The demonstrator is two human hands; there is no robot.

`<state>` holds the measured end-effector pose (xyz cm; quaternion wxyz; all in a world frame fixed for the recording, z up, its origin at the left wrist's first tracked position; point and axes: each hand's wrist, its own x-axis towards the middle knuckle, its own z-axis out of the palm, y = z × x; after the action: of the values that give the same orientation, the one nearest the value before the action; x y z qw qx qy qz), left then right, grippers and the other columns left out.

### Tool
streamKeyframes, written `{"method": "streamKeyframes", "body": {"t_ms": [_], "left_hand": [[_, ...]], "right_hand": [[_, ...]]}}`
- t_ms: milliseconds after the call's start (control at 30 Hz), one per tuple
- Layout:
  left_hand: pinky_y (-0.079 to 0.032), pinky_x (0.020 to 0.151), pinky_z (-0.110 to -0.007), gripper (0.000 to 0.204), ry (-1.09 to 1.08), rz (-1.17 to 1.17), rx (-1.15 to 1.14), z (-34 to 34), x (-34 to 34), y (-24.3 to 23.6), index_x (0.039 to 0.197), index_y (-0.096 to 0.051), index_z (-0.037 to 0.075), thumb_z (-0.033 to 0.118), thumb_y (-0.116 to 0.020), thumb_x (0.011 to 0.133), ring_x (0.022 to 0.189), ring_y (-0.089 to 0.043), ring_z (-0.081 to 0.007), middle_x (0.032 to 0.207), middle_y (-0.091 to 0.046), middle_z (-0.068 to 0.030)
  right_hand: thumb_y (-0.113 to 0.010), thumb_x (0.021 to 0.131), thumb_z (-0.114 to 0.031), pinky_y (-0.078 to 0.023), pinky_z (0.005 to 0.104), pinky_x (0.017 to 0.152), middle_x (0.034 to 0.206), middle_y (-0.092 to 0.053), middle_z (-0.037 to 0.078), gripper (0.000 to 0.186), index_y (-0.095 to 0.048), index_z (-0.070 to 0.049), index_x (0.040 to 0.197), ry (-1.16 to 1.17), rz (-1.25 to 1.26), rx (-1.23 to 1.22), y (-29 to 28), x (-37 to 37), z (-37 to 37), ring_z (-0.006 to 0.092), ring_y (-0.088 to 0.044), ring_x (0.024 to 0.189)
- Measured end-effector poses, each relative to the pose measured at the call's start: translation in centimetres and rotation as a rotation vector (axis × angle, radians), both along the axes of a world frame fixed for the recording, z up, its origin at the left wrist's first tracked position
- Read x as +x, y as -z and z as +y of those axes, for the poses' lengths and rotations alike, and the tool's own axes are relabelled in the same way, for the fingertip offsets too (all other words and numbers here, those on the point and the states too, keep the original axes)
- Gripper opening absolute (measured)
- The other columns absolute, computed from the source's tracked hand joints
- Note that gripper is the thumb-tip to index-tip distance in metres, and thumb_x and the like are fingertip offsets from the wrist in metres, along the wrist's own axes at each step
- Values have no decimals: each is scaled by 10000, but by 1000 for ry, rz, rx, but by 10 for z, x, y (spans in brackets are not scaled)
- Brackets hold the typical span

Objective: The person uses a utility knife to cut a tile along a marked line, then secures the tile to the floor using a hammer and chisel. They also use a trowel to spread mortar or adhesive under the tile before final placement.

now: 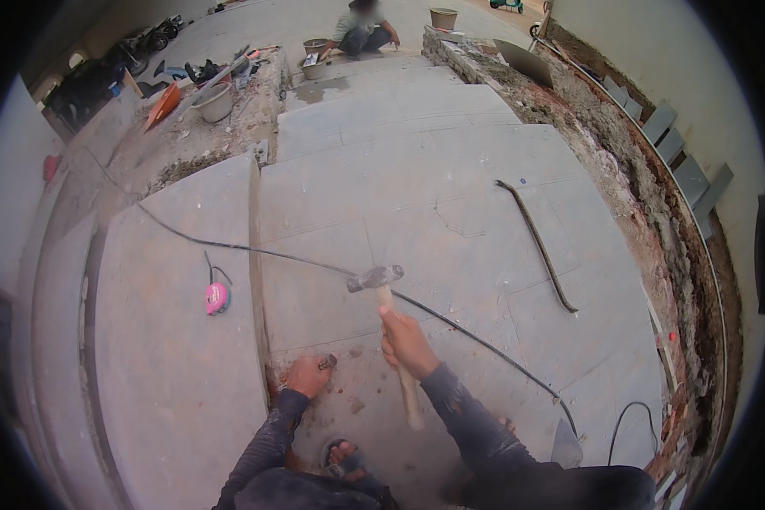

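Note:
My right hand (408, 342) is wrapped round the pale wooden handle of a hammer (376, 279), whose worn metal head is raised above the paving. Lower and to the left, my left hand (308, 376) is closed round a short dark metal tool, probably a chisel (327, 362); only its blunt top end shows above the fist. This fist is down by the foot of the raised slab edge, where the ground is broken and littered with crumbs of rubble (356, 405). The far end of the tool is hidden by the hand.
A black cable (476, 340) crosses the slabs beneath the hammer. A crowbar (535, 246) lies to the right, a pink palm-sized case (218, 298) on the left ledge. A grey triangular piece (567, 444) is near my right knee. Another person (365, 32) crouches far ahead beside buckets (313, 68).

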<state>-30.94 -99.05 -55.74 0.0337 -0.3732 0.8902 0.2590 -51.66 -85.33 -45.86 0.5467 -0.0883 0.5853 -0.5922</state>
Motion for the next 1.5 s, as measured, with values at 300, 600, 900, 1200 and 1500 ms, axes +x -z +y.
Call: {"method": "streamKeyframes", "body": {"t_ms": [300, 600, 900, 1200, 1500], "left_hand": [[-509, 687, -483, 273, -27, 116, -29, 12, -4, -25, 857, -731, 86, 335, -621, 824, 742, -641, -398, 766, -652, -214], [-468, 588, -489, 397, -92, 308, -176, -19, 2, 10, 754, -704, 81, 442, -597, 877, 663, -611, -414, 675, -612, -205], [-408, 543, -410, 654, -214, 406, 228, 10, 13, -35, 676, -589, -51, 572, -591, 876, 494, -481, -290, 535, -490, -185], [-376, 524, -380, 635, -337, 371, 502, -28, 8, -63, 630, -526, -16, 560, -584, 891, 516, -430, -172, 530, -457, -50], [-358, 506, -336, 606, -337, 131, 355, -53, 22, -141, 600, -489, 28, 547, -590, 897, 530, -399, -109, 537, -446, -6]], "right_hand": [[-535, 951, -468, -395, 297, 416, 555, -453, -1, 425, -464, -87, 777, -321, 594, 78, -68, -38, 5, 109, -456, 442], [-591, 902, -457, -499, 438, 659, 704, -630, 223, 499, -619, 41, 887, -804, 1302, 272, -167, -65, -11, 378, -630, 659], [-601, 900, -424, -493, 446, 635, 677, -624, 209, 457, -595, 30, 850, -779, 1405, 302, -168, -66, -10, 377, -623, 627], [-598, 887, -427, -493, 477, 662, 705, -626, 227, 448, -588, 21, 883, -791, 1221, 163, -51, -59, 11, 411, -636, 695], [-581, 916, -413, -441, 309, 492, 603, -550, 63, 409, -591, -4, 910, -689, 501, 66, 62, -36, 7, 160, -543, 485]]}}
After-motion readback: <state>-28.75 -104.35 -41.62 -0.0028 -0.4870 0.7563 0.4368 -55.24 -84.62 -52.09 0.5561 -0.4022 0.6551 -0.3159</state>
